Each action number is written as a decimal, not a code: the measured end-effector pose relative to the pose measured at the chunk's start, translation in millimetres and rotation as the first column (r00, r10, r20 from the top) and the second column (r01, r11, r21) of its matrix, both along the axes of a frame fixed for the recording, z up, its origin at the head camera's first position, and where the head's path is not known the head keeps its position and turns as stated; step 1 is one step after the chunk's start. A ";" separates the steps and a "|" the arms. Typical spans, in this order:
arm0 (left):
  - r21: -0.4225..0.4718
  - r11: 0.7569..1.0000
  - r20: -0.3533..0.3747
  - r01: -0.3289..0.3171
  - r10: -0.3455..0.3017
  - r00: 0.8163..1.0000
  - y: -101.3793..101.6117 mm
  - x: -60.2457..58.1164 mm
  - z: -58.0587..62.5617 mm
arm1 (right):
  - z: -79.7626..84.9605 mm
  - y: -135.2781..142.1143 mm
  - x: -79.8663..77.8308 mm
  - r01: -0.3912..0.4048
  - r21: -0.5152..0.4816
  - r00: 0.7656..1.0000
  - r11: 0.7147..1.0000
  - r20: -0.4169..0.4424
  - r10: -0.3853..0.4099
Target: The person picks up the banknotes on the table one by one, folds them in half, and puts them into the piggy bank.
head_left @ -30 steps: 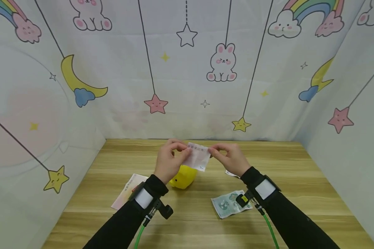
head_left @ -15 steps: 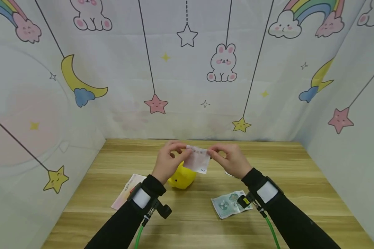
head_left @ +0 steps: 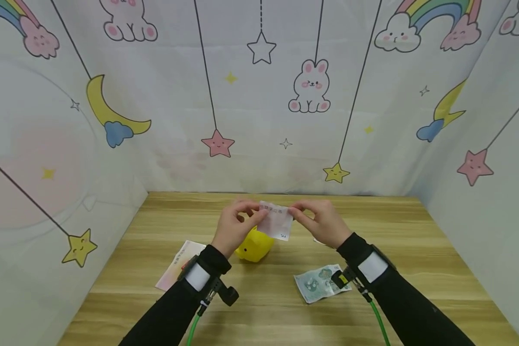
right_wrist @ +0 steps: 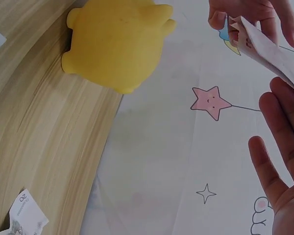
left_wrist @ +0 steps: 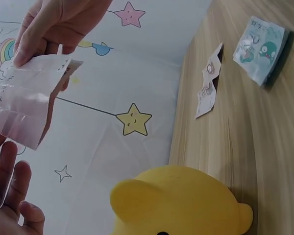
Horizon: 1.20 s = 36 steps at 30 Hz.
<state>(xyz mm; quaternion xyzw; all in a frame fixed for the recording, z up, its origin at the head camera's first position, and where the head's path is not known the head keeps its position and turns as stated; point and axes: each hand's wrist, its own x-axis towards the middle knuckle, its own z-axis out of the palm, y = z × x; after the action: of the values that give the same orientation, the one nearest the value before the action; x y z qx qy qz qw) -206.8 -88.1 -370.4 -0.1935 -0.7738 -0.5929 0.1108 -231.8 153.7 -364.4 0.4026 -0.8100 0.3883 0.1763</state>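
Both hands hold a small folded pale pink paper note up above the table. My left hand pinches its left edge between thumb and fingers. At the opposite edge, my right hand pinches a top corner. The left wrist view shows crease lines across the note and layers parting at its open side. Just below and behind it on the table stands a yellow pig-shaped figure, partly covered by the note and left hand. The right wrist view shows the rounded body of this figure beyond the right hand.
A green play banknote with cartoon prints lies by the right forearm. To the left, a pink note is partly under the left sleeve. A creased white note lies farther back. Printed curtains surround the wooden table.
The folded note sits slightly lower than a second ago, still between both hands. The things on the table have not moved.
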 end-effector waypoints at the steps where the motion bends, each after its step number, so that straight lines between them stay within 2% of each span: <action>1: -0.007 1.000 -0.001 0.007 -0.007 1.000 -0.1 2.7 2.3 | 0.1 0.5 0.0 0.001 -0.001 1.000 1.000 -0.004 -0.001; 8: -0.004 1.000 -0.004 0.031 -0.031 1.000 0.3 6.3 3.4 | 2.2 4.0 -0.1 0.001 -0.010 1.000 1.000 -0.023 -0.001; 16: -0.034 0.999 0.015 0.000 0.001 1.000 1.7 7.2 3.0 | 2.9 6.4 -0.9 0.014 -0.012 1.000 1.000 -0.021 -0.014; 21: -0.063 0.998 0.069 0.014 -0.009 0.998 -3.0 -4.3 -18.8 | 2.2 7.5 -0.3 0.017 -0.021 1.000 1.000 -0.012 -0.017; 24: -0.058 0.998 0.066 0.006 -0.002 0.998 -4.4 -10.4 -30.4 | 2.8 7.4 0.1 0.013 -0.022 1.000 1.000 -0.008 -0.013; 29: -0.052 0.998 0.015 -0.019 0.020 1.000 -3.5 -13.5 -35.0 | 4.7 7.0 -0.1 0.015 -0.020 1.000 1.000 -0.004 -0.015; 34: -0.073 0.997 0.043 0.004 -0.001 0.999 -5.4 -12.7 -39.9 | 4.3 9.0 -0.5 0.022 -0.018 1.000 1.000 0.001 -0.022; 36: -0.079 0.997 0.055 0.021 -0.017 0.998 -5.5 -9.3 -37.5 | 3.3 10.5 -0.7 0.025 -0.017 1.000 1.000 0.001 -0.025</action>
<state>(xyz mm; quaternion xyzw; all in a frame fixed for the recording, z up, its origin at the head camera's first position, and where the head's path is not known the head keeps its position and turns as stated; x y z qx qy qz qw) -216.0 -93.6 -407.9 -0.1889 -0.7976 -0.5678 0.0762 -232.5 164.1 -361.1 0.3905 -0.8117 0.3932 0.1842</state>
